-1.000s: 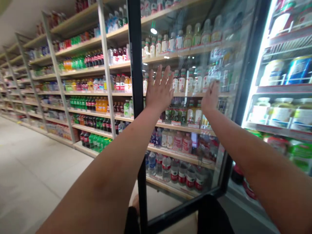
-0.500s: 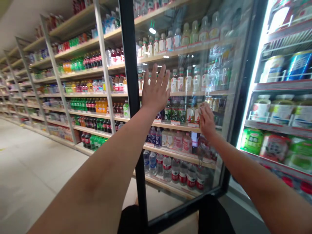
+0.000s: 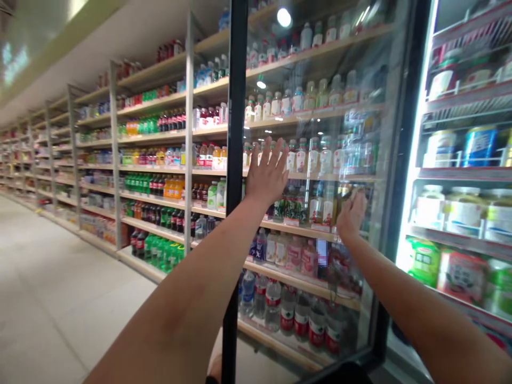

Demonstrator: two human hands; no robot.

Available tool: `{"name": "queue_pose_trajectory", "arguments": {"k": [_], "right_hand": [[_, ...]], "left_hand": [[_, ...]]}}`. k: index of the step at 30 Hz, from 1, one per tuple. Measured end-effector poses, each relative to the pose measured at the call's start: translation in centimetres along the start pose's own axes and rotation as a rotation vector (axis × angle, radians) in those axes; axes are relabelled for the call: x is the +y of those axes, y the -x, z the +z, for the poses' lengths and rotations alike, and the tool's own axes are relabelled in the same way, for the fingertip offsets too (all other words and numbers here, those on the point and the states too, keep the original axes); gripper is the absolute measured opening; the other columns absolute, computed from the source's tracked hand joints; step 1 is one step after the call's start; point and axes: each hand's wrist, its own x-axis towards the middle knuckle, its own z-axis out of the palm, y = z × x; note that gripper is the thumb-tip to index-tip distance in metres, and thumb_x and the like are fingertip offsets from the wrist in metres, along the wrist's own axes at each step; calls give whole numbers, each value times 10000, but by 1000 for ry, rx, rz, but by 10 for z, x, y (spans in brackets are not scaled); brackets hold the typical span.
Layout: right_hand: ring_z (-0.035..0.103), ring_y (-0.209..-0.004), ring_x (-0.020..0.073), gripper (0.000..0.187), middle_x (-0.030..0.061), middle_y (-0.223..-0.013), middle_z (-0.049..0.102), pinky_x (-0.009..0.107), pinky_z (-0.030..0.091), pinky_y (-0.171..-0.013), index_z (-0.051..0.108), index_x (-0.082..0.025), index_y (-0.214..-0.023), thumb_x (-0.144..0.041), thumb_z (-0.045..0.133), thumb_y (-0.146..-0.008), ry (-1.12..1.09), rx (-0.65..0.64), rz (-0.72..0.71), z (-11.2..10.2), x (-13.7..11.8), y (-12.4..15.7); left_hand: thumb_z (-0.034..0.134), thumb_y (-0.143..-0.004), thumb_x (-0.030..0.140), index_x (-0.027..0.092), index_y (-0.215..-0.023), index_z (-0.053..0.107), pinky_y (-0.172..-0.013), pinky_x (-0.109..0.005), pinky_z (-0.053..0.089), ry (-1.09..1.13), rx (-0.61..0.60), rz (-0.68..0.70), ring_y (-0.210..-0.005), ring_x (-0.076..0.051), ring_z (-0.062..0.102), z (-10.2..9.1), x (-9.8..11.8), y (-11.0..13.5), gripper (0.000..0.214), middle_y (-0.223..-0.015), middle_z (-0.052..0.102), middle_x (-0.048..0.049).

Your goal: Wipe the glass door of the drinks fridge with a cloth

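Note:
A black-framed glass cooler door (image 3: 236, 80) stands swung open in front of me. My left hand (image 3: 267, 173) lies flat on its glass with fingers spread, near the door's free left edge. My right hand (image 3: 352, 213) also presses the glass, lower and further right, with its fingers stretched out; it is slightly blurred. Neither hand holds anything. Through the glass I see shelves of bottled drinks (image 3: 304, 154).
The lit open cooler (image 3: 460, 213) at the right holds cans and tubs on wire shelves. A long aisle of drink shelves (image 3: 152, 176) runs along the left, with pale tiled floor (image 3: 60, 298) beside it.
The view has tilted up, so the door and hands sit lower in frame. My right hand dropped from shoulder height to a lower spot on the glass. My left hand stays flat on the glass.

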Motion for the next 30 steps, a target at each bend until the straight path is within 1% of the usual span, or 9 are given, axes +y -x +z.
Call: {"name": "queue_pose_trajectory", "arguments": {"k": [4, 8, 10, 12, 15, 18, 21, 25, 30], "right_hand": [[233, -1520, 247, 518, 142, -1610, 328, 551, 257, -1221, 359, -188, -1526, -286, 349, -1017, -40, -116, -336, 2, -50, 47], [207, -1531, 220, 554, 86, -1570, 420, 509, 284, -1218, 381, -276, -1522, -164, 422, -981, -52, -380, -786, -8, -69, 103], [239, -1521, 206, 551, 73, -1514, 500, 472, 289, -1222, 431, -276, -1496, -141, 445, -961, -58, -481, -975, -11, -71, 113], [282, -1505, 198, 534, 64, -1483, 535, 452, 296, -1221, 468, -279, -1473, -139, 438, -958, -65, -537, -1066, -10, -75, 107], [304, -1497, 209, 532, 63, -1504, 510, 485, 305, -1212, 465, -295, -1475, -141, 405, -969, -59, -496, -960, -1, -89, 73], [283, -1507, 213, 535, 50, -1537, 471, 512, 306, -1209, 431, -307, -1496, -152, 380, -986, -79, -354, -775, 13, -104, 24], [293, -1502, 210, 492, 33, -1548, 456, 510, 299, -1219, 443, -305, -1485, -210, 362, -1009, -122, -244, -676, 25, -104, -27], [335, -1477, 221, 483, 64, -1554, 435, 535, 283, -1222, 462, -248, -1468, -256, 346, -999, -161, -123, -512, 27, -70, -78], [333, -1473, 217, 538, 113, -1570, 404, 503, 238, -1241, 459, -169, -1460, -253, 372, -936, -130, -55, -206, 4, -8, -86]], "left_hand": [[347, -1004, 356, 157, -1568, 250, -1262, -542, -31, -27, -4, 10, -1546, -304, -4, -1, 0, 1, 606, -1671, 169, -87], [387, -994, 343, 152, -1572, 241, -1262, -546, -27, -19, -19, 7, -1545, -311, 12, -2, 0, 0, 626, -1670, 164, -98], [388, -993, 337, 154, -1573, 243, -1264, -547, -19, -13, -17, 11, -1545, -312, 18, -3, 0, 0, 625, -1669, 166, -99], [372, -996, 334, 164, -1574, 244, -1264, -553, 3, -9, -10, 13, -1545, -309, 23, -4, 0, 0, 616, -1667, 173, -94], [380, -989, 337, 182, -1580, 232, -1262, -571, 32, -5, -2, 6, -1546, -302, 27, -6, 0, 1, 628, -1665, 174, -87], [387, -984, 338, 172, -1575, 245, -1262, -574, 36, -10, -4, 3, -1547, -299, 27, -6, 1, 1, 630, -1666, 171, -83], [377, -989, 343, 170, -1572, 256, -1263, -569, 30, -19, -11, 3, -1547, -297, 19, -4, -1, 1, 620, -1668, 172, -77], [360, -1001, 360, 166, -1571, 257, -1261, -566, 22, -24, -16, 4, -1546, -309, 24, 0, -3, 1, 611, -1666, 177, -93], [389, -990, 351, 194, -1583, 212, -1264, -554, 18, -20, -21, 1, -1546, -300, 24, 0, -3, 0, 638, -1665, 195, -76]]}}
